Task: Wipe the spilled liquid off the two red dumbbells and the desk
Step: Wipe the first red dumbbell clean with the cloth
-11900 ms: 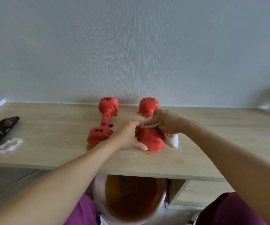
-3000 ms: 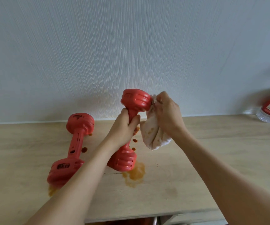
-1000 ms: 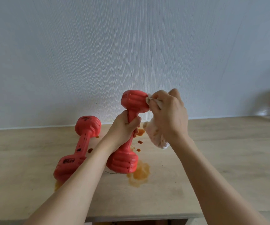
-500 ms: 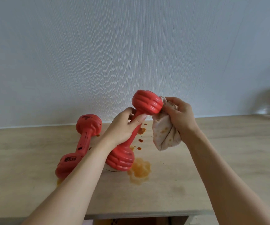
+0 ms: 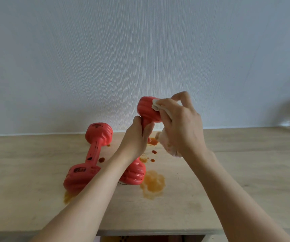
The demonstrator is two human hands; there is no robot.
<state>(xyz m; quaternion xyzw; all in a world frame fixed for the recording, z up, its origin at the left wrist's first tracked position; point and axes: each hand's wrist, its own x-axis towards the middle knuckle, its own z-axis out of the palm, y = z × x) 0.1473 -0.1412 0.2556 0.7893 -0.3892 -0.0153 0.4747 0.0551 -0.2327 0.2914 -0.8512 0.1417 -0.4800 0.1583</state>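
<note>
One red dumbbell (image 5: 90,159) lies on the bench (image 5: 245,172), not wiped yet. The left hand (image 5: 137,138) grips the other dumbbell (image 5: 147,109) by its bar, tipped up. The right hand (image 5: 181,124), holding the cloth (image 5: 155,106), has moved back onto its top end. Orange puddles (image 5: 152,184) remain.

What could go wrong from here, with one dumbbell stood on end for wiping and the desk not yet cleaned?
1. The left hand grips the raised dumbbell only by its handle, with its lower head near the big puddle; it might slip or pick up fresh liquid.
2. The cloth in the right hand hangs over the drops and could smear them.
3. The other dumbbell lies in a stain, so its underside may be missed.
</note>
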